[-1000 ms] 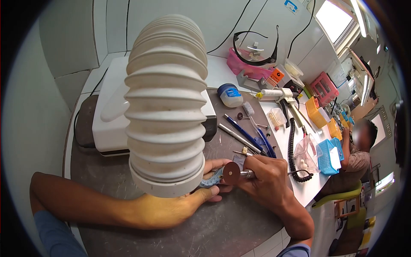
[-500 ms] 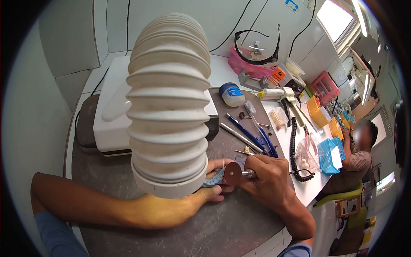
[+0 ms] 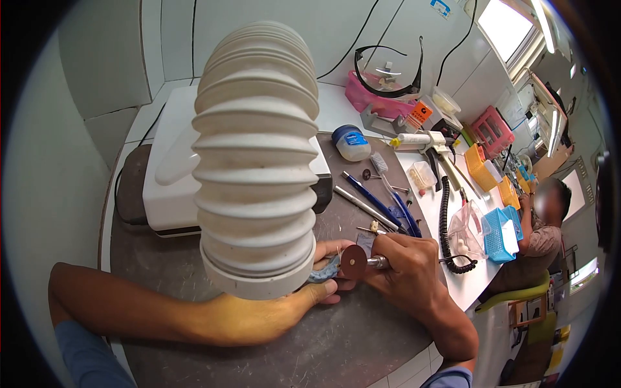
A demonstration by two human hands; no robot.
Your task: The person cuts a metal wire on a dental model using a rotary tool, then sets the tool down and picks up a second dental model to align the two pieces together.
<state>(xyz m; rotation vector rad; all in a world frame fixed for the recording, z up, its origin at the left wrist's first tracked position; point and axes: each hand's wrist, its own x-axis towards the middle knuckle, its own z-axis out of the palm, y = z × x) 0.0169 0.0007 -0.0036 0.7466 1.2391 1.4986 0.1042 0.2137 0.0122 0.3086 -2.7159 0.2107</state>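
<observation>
My left hand (image 3: 309, 296) is closed around a small light-blue molded piece (image 3: 323, 271), partly covered by the fingers and by the mouth of the white ribbed hose. My right hand (image 3: 409, 270) grips a metal rotary handpiece (image 3: 378, 262). A round brown disc (image 3: 352, 261) is mounted at its tip and overlaps the edge of the blue piece in this view. Thin light strands stick up just above the piece, beside the disc. Both hands meet low over the grey mat (image 3: 259, 359), right of the hose opening.
A thick white ribbed hose (image 3: 255, 161) hangs in front, with a white machine (image 3: 169, 161) behind it. Brushes, a blue pen (image 3: 365, 191) and a blue-lidded jar (image 3: 351, 142) lie beyond my right hand. A co-worker (image 3: 543, 226) sits at the far right near a blue basket (image 3: 501, 236).
Hands, disc and blue piece keep nearly the same place. The view has shifted very slightly, and more thin strands show above the piece. The co-worker's arm has moved a little.
</observation>
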